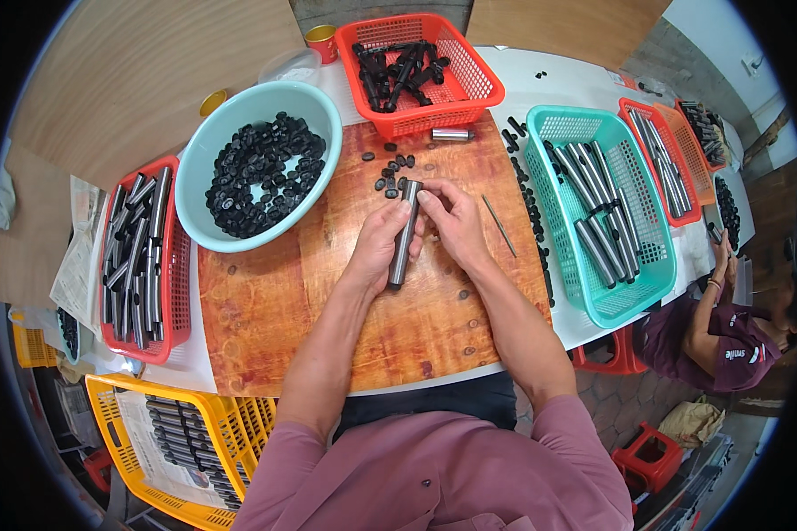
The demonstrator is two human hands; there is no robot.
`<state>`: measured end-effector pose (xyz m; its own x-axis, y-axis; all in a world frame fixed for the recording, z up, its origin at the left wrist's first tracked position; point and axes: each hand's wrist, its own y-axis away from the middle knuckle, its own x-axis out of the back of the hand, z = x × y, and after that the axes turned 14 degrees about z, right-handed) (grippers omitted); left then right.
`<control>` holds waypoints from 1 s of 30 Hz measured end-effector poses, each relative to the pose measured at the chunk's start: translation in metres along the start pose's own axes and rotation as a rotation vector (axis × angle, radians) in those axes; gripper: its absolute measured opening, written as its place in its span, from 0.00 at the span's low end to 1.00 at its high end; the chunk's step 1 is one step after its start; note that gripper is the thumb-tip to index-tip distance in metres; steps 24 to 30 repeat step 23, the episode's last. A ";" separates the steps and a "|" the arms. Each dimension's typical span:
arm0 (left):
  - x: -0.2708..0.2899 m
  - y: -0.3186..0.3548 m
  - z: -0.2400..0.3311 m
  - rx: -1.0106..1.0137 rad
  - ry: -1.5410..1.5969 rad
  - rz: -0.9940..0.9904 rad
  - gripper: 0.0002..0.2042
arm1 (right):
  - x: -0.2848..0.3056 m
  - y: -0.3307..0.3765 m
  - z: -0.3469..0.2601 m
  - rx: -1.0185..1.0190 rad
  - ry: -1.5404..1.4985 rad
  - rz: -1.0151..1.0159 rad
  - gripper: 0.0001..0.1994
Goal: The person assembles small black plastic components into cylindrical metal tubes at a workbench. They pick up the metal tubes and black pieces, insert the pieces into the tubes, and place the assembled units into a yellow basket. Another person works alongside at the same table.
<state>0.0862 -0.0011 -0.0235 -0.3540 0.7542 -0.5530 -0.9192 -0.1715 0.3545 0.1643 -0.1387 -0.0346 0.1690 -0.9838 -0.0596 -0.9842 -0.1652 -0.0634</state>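
A silver metal tube with black ends stands at a slant over the middle of the wooden board. My left hand is wrapped round its middle. At the tube's upper end, my right hand grips it with thumb and fingers; part of those fingers is hidden behind the tube. Several small black caps lie on the board just beyond my hands. To the right of my right hand rests a thin metal rod. A short silver cylinder lies at the board's far edge.
A light-blue basin of black caps and a red basket of tubes stand left. Beyond is a red basket of black parts; right, a turquoise basket of tubes. A yellow crate sits lower left. Another person works at right.
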 end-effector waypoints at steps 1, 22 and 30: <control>-0.001 -0.001 -0.003 0.012 0.002 0.000 0.13 | 0.002 -0.001 -0.001 0.003 0.042 0.018 0.10; -0.009 0.003 -0.010 -0.149 -0.262 -0.046 0.15 | -0.023 0.201 -0.230 1.044 -0.354 -0.131 0.07; -0.013 0.003 -0.011 -0.129 -0.241 -0.051 0.15 | -0.028 0.199 -0.234 1.066 -0.389 -0.142 0.07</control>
